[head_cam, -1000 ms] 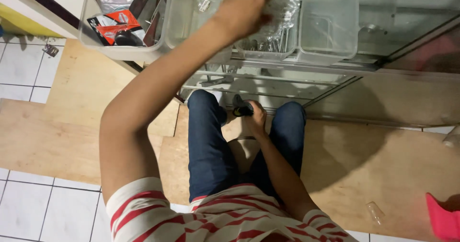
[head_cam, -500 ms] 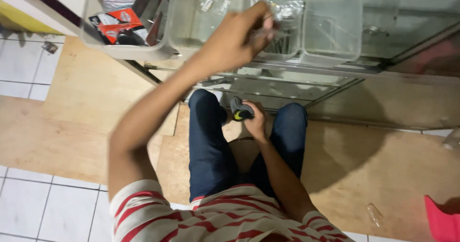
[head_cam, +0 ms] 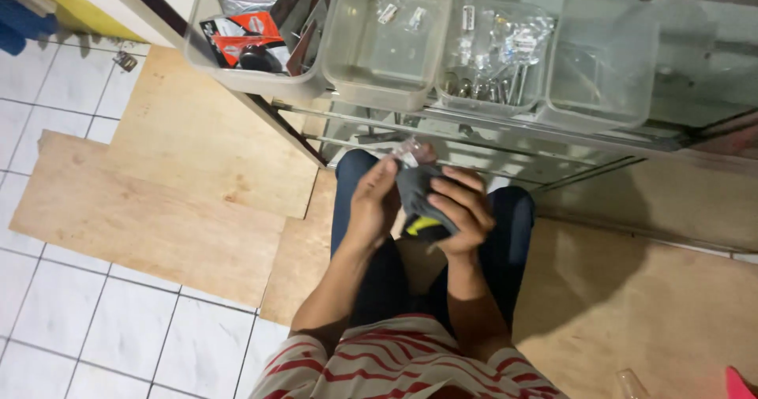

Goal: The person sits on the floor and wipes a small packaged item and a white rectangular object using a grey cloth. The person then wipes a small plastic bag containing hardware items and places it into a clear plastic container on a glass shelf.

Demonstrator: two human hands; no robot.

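The right hand [head_cam: 466, 209] grips a grey cloth [head_cam: 420, 198]. At ten o'clock from it, the left hand [head_cam: 375, 202] pinches a clear packet [head_cam: 409, 151], touching the cloth's top.

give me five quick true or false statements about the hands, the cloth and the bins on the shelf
1. The right hand holds a grey cloth. True.
2. The left hand reaches up into a bin. False: it is down at the cloth, with a small clear packet showing just above it.
3. Four clear plastic bins sit in a row on the glass shelf. True.
4. The bin of red packages is the rightmost one. False: it is the leftmost.
5. The floor is all carpet. False: wooden boards lie over white tiles.
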